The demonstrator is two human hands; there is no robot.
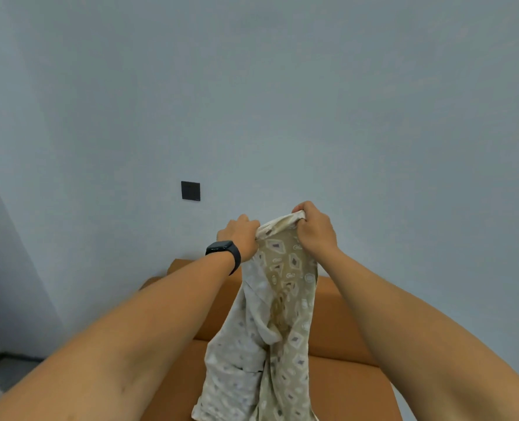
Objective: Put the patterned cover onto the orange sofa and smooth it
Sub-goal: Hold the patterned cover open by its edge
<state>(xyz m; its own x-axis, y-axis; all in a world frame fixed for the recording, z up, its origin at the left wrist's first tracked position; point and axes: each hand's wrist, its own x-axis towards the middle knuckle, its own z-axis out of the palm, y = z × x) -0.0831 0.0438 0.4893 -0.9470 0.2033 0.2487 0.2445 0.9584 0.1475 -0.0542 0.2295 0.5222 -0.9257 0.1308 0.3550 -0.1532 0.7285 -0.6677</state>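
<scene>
The patterned cover [279, 317], beige with grey diamond and oval shapes, hangs bunched in a long fold in front of me. My left hand [241, 235], with a black watch on its wrist, grips the cover's top edge on the left. My right hand [314, 230] grips the same edge on the right, a little higher. Both hands are held up in front of the wall, close together. Below and behind the hanging cloth stands the orange sofa [340, 329], bare; its backrest is against the wall and its seat reaches the bottom of the view.
A pale grey wall [282, 101] fills most of the view, with a black switch plate [190, 190] to the left of my hands. A wall corner and dark skirting [12, 358] lie at the lower left, beside the sofa.
</scene>
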